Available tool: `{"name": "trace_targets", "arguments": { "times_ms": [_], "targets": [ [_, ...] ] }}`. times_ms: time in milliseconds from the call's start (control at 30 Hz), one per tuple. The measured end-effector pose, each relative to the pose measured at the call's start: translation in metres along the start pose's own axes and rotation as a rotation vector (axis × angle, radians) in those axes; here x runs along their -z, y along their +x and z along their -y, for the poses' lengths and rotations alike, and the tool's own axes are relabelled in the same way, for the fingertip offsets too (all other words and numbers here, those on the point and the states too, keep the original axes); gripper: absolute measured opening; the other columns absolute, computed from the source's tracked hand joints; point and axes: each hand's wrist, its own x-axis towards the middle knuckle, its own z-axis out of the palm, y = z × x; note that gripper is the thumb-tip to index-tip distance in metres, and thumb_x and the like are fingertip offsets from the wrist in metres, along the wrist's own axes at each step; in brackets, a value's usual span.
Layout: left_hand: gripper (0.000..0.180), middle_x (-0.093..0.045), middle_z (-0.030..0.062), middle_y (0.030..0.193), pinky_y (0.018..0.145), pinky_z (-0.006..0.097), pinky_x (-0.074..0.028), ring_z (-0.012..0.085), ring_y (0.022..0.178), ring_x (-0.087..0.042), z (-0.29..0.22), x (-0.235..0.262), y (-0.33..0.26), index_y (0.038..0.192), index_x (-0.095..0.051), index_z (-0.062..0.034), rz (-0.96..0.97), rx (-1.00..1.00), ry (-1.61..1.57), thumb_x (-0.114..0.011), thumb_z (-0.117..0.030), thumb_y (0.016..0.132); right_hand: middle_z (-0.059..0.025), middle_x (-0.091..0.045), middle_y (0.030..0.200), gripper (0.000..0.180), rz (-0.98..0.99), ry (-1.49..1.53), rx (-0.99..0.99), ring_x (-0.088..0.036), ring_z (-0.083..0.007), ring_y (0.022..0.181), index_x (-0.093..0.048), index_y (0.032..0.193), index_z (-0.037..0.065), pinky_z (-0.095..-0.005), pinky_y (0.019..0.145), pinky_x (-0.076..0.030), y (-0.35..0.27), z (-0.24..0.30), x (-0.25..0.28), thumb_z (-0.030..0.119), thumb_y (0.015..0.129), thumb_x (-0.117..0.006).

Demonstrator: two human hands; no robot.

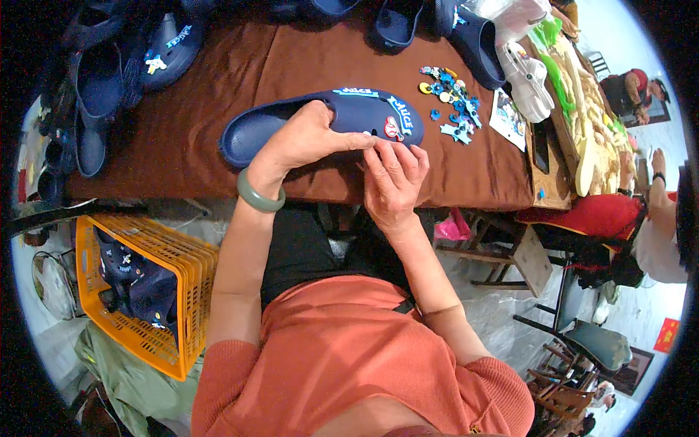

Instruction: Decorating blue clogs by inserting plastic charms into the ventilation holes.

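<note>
A navy clog [357, 109] lies sideways on the brown cloth in front of me, its toe to the right. Raised light-blue lettering charms and a round red-and-white charm decorate its upper. My left hand [302, 138], with a green bangle at the wrist, grips the clog; its fingers reach into the foot opening and the thumb stretches along the near side. At the near edge of the toe, the fingertips of my right hand [395, 178] are bent together beside the left thumb tip. Whatever they pinch is too small and covered to make out.
Loose colourful shoe charms [455, 109] lie right of the clog, beside a printed card [508, 122]. More navy clogs [171, 51] stand along the far and left sides. A yellow crate [196, 291] holding navy clogs sits lower left. Other people are at the right.
</note>
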Motion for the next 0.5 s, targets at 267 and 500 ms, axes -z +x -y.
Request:
{"name": "trace_targets", "arguments": {
  "times_ms": [267,500],
  "targets": [
    [0.025,-0.065,0.0002,0.09,0.074,0.025,-0.048,0.0078,0.081,-0.056,0.006,0.002,0.001,0.1,-0.066,0.0031,0.002,-0.022,-0.001,-0.07,-0.016,0.084,-0.008,-0.062,0.12,0.035,0.054,0.219,-0.055,-0.056,-0.0242,0.104,-0.066,0.106,0.005,-0.0441,0.094,-0.035,0.001,-0.001,0.005,0.002,0.071,-0.066],
    [0.022,-0.064,0.002,0.076,0.064,0.027,-0.048,0.008,0.069,-0.056,0.011,-0.002,0.002,0.091,-0.066,0.0035,-0.105,-0.027,0.18,-0.067,-0.016,0.082,-0.0084,-0.062,0.12,0.028,0.05,0.287,-0.061,-0.057,-0.0251,0.102,-0.067,0.099,0.006,-0.0433,0.09,-0.037,-0.001,-0.005,0.002,0.002,0.07,-0.067]
  ]
}}
